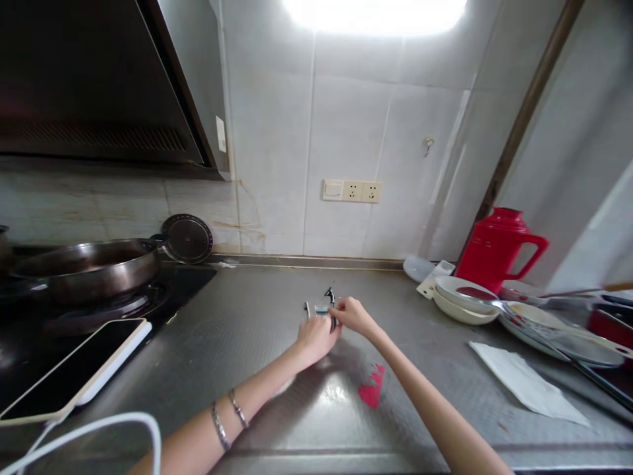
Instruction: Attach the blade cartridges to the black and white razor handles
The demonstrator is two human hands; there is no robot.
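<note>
Both of my hands meet over the middle of the metal counter [237, 343]. My left hand [318, 338] is closed around the lower part of a small black razor-like item [330, 295], whose head points up. The fingertips of my right hand [352, 315] pinch the same item from the right side. Just behind my left hand lies a small clear piece with a blue strip [321, 310]. A thin light-coloured piece with a dark tip [307, 309] is to its left. Fingers hide most of the black item's lower end.
A pan [93, 270] sits on the stove at left, with a phone [79, 369] and white cable [119, 417] nearer. A pink-red scrap [372, 387] lies near my right forearm. At right are a red jug [494, 249], stacked bowls [465, 313] and a white tissue [527, 382].
</note>
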